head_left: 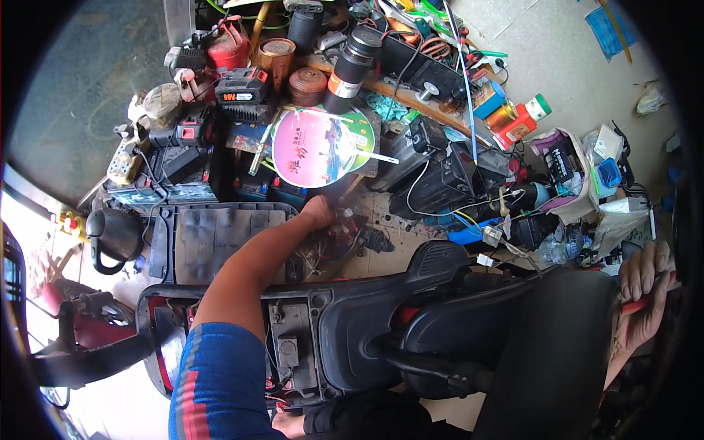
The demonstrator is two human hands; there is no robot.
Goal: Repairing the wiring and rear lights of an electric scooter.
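My left hand [320,212] reaches forward over the opened black scooter body [359,323]. It is closed in a tangle of wires and connectors [345,233] just beyond the scooter's edge; motion blur hides the fingers. At the far right edge my right hand [644,287] is wrapped around a red handle [636,303], most of which lies out of view. An open battery bay with a grey plate [292,345] lies below my left forearm.
A round pink and green paper fan [320,148] lies on stacked black batteries [183,165]. Behind it is a cluttered heap: a power-tool battery [242,85], a black flask [353,62], cans, cables. A black kettle [114,232] stands at the left, the scooter seat [546,352] at lower right.
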